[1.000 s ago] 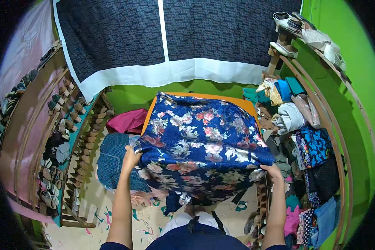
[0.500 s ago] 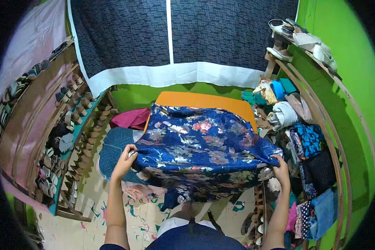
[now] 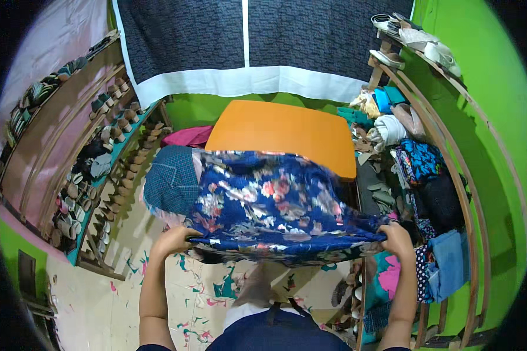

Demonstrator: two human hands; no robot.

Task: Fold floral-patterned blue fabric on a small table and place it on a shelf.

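A blue floral cloth (image 3: 269, 199) is stretched between my two hands, its near edge pulled taut and its far part billowing over the near side of an orange tabletop (image 3: 281, 131). My left hand (image 3: 180, 240) grips the near left corner, fingers closed over the fabric. At the opposite corner my right hand (image 3: 396, 238) is closed on a bunched fold of it. Close to my left hand, a dark teal checked cloth (image 3: 173, 181) hangs beside the table. The cloth hides the table's near edge.
A shoe rack (image 3: 108, 193) lines the left wall. To the right stands a wooden rack (image 3: 445, 158) with folded fabrics, including blue denim (image 3: 448, 257). A magenta cloth (image 3: 187, 136) lies behind the table's left side. Coloured scraps (image 3: 225, 286) litter the tiled floor.
Both hands have drawn the floral cloth toward me and lower. Its far edge has slid nearer, baring much more of the orange tabletop.
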